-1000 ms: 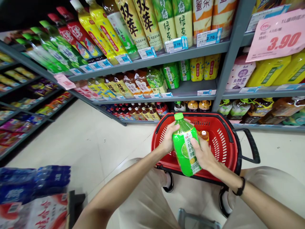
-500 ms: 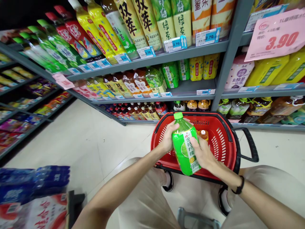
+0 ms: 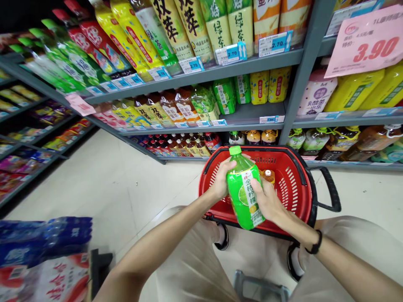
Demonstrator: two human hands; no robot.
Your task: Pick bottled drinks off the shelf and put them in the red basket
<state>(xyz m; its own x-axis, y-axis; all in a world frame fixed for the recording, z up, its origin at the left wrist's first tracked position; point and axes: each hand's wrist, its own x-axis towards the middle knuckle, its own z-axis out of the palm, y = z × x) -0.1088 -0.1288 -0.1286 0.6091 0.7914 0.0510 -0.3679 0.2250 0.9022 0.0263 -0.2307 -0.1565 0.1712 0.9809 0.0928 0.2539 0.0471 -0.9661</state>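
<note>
A large green drink bottle [image 3: 242,193] with a bright green cap and a white label strip is held over the near side of a red shopping basket [image 3: 297,184]. My left hand [image 3: 223,178] is closed around its upper left side, below the cap. On the right side of the bottle, my right hand [image 3: 267,199] grips the body with the thumb across the label. The bottle leans slightly, its cap toward the shelf. Inside the basket, partly hidden behind my right hand, lies a bottle with an orange-brown body [image 3: 268,175] and a white cap.
Ahead stands a grey shelf unit [image 3: 189,79] with rows of bottled drinks and price tags. The basket's black handle [image 3: 329,188] sticks out right. Blue-wrapped bottle packs [image 3: 47,239] are stacked at lower left. A grey stool-like frame [image 3: 261,287] stands between my legs.
The view has shifted very slightly. Both hands keep the same hold on the green drink bottle, and it stays over the basket.
</note>
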